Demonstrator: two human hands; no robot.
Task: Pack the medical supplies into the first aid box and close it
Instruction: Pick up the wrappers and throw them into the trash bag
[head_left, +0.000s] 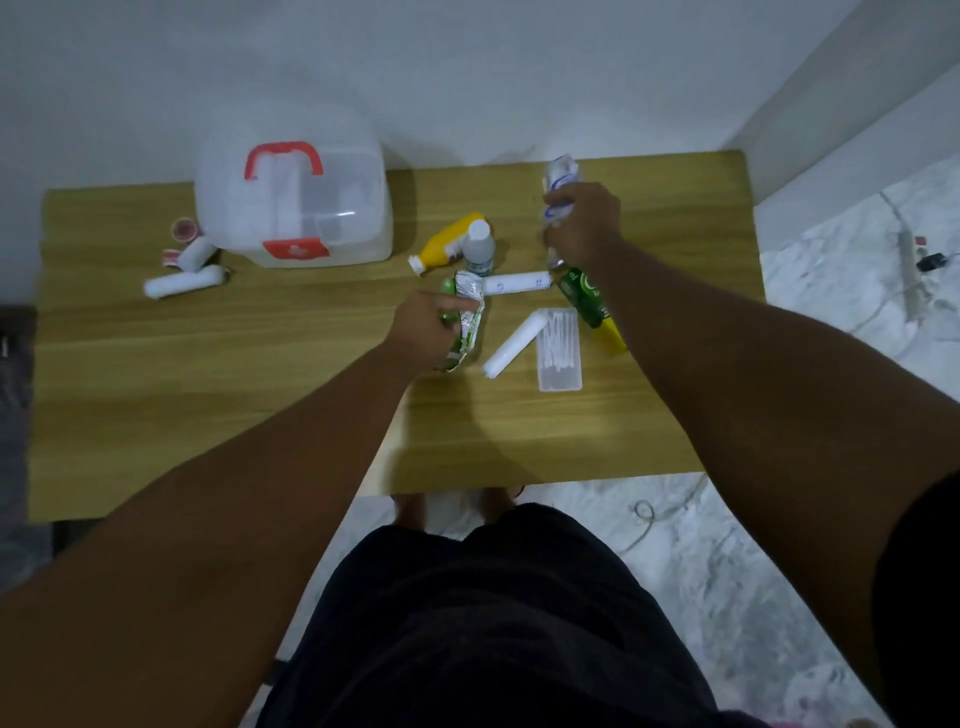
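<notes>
The translucent first aid box (296, 208) with a red handle stands shut at the back left of the wooden table (208, 395). My left hand (423, 327) grips a green and silver packet (465, 322) lying on the table. My right hand (584, 226) holds a clear packet with blue print (560, 179) raised above the table. Between my hands lie a yellow bottle (449, 241), a small white bottle (478, 252), a bandage roll (517, 283), another roll (514, 345), a cotton swab case (560, 348) and a green bottle (587, 301).
Left of the box lie two white bandage rolls (182, 283) and red tape rolls (184, 228). A white wall stands right behind the table. On the floor at the right lie a power strip (911, 260) and cables. My legs are at the table's front edge.
</notes>
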